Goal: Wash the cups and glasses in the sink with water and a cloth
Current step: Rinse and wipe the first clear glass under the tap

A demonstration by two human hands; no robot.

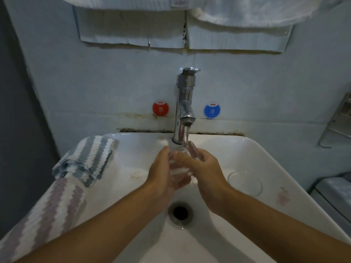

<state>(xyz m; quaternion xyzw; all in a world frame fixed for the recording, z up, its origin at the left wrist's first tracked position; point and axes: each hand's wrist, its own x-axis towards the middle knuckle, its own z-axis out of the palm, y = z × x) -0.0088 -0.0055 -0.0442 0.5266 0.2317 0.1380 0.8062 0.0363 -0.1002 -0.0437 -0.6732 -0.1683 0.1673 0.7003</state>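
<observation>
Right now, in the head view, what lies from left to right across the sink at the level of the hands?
Striped cloth on the left rim → left hand → clear glass held under the tap → right hand → second glass lying in the basin on the right.

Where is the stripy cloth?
In the head view, the stripy cloth lies draped over the sink's left rim, left of the tap and both hands.

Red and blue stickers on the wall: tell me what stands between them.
In the head view, the chrome faucet stands between the red sticker and the blue sticker, with water running from its spout.
</observation>
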